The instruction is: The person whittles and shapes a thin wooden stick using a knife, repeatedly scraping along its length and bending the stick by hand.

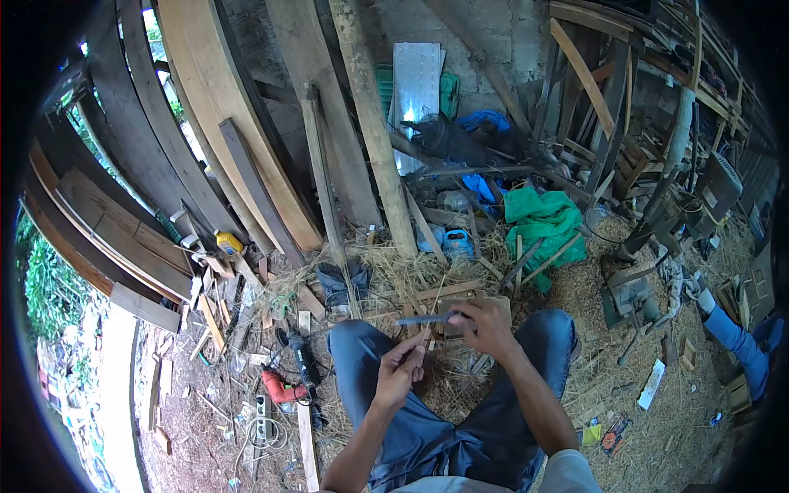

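My left hand (399,371) is closed around the lower end of a thin light-coloured wooden stick (437,297), which points up and away from me. In my right hand (486,325) is a knife, gripped with its grey blade (421,320) pointing left. The blade crosses over the stick just above my left fingers. Both hands are over the gap between my knees. Behind the right hand, a wooden block (498,309) lies on the straw-strewn ground, partly hidden by my fingers.
Left of my legs lie a red drill (282,386), a dark power tool (304,363) and a power strip (263,421). Long planks (238,123) and a post (374,123) lean ahead. A green tarp (534,218) is heaped ahead-right. At far right shows another person's blue sleeve (730,333).
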Motion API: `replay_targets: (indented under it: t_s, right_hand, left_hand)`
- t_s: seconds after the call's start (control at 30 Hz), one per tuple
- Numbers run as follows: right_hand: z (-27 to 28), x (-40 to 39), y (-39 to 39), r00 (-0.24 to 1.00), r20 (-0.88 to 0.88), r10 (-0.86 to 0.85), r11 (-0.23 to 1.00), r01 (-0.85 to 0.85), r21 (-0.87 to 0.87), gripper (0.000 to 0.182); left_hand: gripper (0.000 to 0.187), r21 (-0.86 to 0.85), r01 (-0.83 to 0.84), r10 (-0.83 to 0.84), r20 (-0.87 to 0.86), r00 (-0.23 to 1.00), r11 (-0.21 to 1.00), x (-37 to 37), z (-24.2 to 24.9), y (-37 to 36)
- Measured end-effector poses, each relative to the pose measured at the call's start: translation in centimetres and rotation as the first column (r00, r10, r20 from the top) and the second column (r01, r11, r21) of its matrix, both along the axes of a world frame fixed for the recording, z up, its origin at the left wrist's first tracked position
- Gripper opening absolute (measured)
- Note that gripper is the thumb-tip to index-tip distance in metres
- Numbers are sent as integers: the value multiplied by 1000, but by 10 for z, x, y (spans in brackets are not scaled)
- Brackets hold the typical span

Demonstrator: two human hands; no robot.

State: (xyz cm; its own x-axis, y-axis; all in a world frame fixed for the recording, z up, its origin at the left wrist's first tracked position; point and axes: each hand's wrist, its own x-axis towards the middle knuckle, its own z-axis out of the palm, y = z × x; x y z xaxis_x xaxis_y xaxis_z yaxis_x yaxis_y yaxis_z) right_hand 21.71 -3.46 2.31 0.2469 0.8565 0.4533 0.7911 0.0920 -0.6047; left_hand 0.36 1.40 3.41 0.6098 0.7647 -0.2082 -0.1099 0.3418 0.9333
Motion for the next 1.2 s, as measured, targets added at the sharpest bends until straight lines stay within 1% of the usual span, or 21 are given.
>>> replay_targets:
  t_s: [0.07, 0.13, 0.17, 0.23, 0.27, 0.3, 0.33, 0.37, 0.43, 0.47, 0.53, 0.57, 0.63, 0.73, 0.8, 0.87, 0.9, 0.97, 1.07, 1.17, 1.2]
  right_hand:
    - [-14, 7, 0, 999, -38, -30, 1000, 30, -7, 23]
    - [-11, 26, 6, 985, -2, -171, 985, 171, -4, 23]
    - [-11, 25, 4, 984, -1, -176, 984, 176, 1, 23]
    - [-10, 12, -3, 1000, 4, -6, 1000, 6, -14, 24]
    - [-13, 3, -4, 1000, 7, -6, 1000, 6, -14, 24]
    - [-15, -9, -4, 1000, 8, 19, 999, -19, 47, 24]
    - [-16, -17, -4, 999, 5, 44, 993, -44, 106, 24]
    - [-16, -18, -6, 999, -4, 44, 994, -44, 103, 24]
    - [-1, -19, -8, 992, 42, 118, 993, -117, -7, 24]
    - [-5, -19, -7, 992, 40, 118, 993, -118, -6, 24]
    - [-11, -21, -5, 989, 59, 138, 983, -144, 113, 25]
    - [-13, -19, -4, 989, 57, 138, 983, -144, 113, 25]
    - [-9, -11, -4, 993, -32, 111, 991, -108, 74, 25]
    - [-8, -1, -3, 992, -70, 107, 994, -104, 42, 24]
    - [-5, -15, -9, 990, -43, 131, 989, -128, 72, 24]
    - [-4, -17, -9, 988, -27, 155, 984, -152, 95, 25]
    - [-6, -12, -5, 988, -31, 152, 985, -149, 84, 24]
    - [-16, -5, -1, 989, -36, 146, 987, -143, 71, 23]
    - [-19, 7, 3, 993, -59, 103, 986, -94, 140, 21]
    - [-16, 16, 4, 998, 34, 53, 984, -58, 168, 22]
    - [-19, 22, 5, 997, -23, -72, 994, 74, 82, 21]
  left_hand:
    - [31, 15, 21, -21, -35, 999, 1000, -2, -1, -4]
    - [31, 4, 36, -36, -39, 999, 999, -3, 1, -8]
    - [30, 2, 43, -43, -36, 998, 999, -3, 2, -7]
    - [28, 36, 14, -12, -43, 999, 999, 2, -3, -6]
    - [26, 64, -15, 18, -56, 998, 998, 4, -6, -5]
    - [26, 65, -13, 17, -55, 998, 998, 8, -8, -4]
    - [24, 119, -36, 43, -54, 998, 992, 9, -8, -3]
    - [21, 173, -59, 70, -55, 996, 983, 9, -9, -3]
    - [20, 152, -59, 70, -67, 995, 987, 8, -10, -1]
    - [19, 135, -58, 68, -69, 995, 989, 8, -10, 0]
    - [19, 115, -68, 73, -38, 997, 991, 10, -13, 0]
    - [19, 95, -77, 79, -8, 997, 992, 11, -14, 1]
    - [19, 99, -77, 78, -11, 997, 992, 13, -3, -5]
    - [19, 97, -64, 65, -11, 998, 993, 14, -5, -8]
    - [19, 98, -56, 56, 0, 998, 994, 17, -6, -5]
    - [20, 100, -37, 41, -44, 998, 994, 16, -7, -5]
    - [20, 98, -37, 42, -51, 998, 994, 16, -7, -4]
    - [20, 114, -69, 63, 58, 996, 991, 20, -6, -2]
    - [19, 143, -108, 105, 26, 994, 984, 24, 6, -1]
    - [18, 136, -81, 71, 75, 995, 987, 21, 1, 3]
    - [18, 138, -81, 71, 81, 994, 987, 20, 3, 0]
